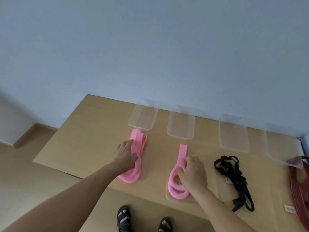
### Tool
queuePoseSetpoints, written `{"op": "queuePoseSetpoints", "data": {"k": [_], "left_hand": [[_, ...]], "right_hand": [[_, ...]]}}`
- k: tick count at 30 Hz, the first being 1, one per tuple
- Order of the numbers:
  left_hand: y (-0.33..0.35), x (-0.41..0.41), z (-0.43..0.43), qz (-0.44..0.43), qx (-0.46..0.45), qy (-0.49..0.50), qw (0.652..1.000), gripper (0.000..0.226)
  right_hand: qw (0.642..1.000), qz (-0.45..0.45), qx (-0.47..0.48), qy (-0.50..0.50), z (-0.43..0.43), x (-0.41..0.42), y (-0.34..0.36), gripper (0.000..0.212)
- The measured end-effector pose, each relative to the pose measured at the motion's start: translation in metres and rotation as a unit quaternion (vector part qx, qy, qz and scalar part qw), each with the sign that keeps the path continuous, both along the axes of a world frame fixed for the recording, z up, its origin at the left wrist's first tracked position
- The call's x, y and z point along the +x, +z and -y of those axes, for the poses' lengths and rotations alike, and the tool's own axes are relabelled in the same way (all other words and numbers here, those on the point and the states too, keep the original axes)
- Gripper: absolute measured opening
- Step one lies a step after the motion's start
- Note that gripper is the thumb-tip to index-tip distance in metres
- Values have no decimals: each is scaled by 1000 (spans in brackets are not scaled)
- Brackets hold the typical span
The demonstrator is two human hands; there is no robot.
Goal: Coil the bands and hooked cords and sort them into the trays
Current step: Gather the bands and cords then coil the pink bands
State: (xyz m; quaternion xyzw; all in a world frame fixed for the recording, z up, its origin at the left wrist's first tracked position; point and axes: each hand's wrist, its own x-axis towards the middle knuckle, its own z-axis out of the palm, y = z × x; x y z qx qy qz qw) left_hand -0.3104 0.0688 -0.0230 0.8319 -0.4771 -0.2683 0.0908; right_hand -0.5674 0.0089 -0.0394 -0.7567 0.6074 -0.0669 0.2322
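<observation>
**A:** Start at the left. What's the risk there?

**B:** Your left hand [125, 154] lies on the left pink band [142, 141], thumb across the strands and fingers along its left edge. It looks like a loose hold. The band lies folded in long loops on the table [93, 131], just in front of the first tray [140, 128] and not in it. If you let go before the loops are tucked, I'd expect them to spring open.

**A:** And the middle?

**B:** Your right hand [192, 171] has its fingers curled, pinching the right pink band [183, 151] where the straight tail meets the coils. That tail points at the second tray [180, 137]. Working both bands at once is the real hazard (neither hand is free to steady the other's coil). Stretch the band while winding and it may snap out of your pinch.

**A:** Further right?

**B:** The black hooked cords [234, 171] lie in a tangle below the third tray [234, 149]. Pull on one and its hooks could drag the rest along. The red cord [299, 181] sits at the frame's edge by the fourth tray [280, 158], and I can't tell how it's arranged.
</observation>
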Motion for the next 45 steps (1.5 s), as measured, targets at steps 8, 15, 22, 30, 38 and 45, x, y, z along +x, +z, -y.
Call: {"op": "queuePoseSetpoints", "data": {"k": [8,15,22,30,38,45], "left_hand": [[54,42,-28,17,15,-5,1000,55],[107,105,-121,7,-88,96,991,49],[128,180,-318,12,-131,225,966,54],[126,221,-545,2,-180,416,891,54],[107,213,-709,6,-217,602,768,48],[68,239,-791,-31,-202,716,668,41]], "right_hand": [[971,-205,1,119,-1,52,54,33],[954,-104,-26,281,-58,182,110,49],[903,-49,-44,424,-207,324,137,56],[814,24,-8,580,-410,437,149,54],[687,34,25,725,-567,510,153,46],[599,5,77,797,-653,593,113,46]]}}
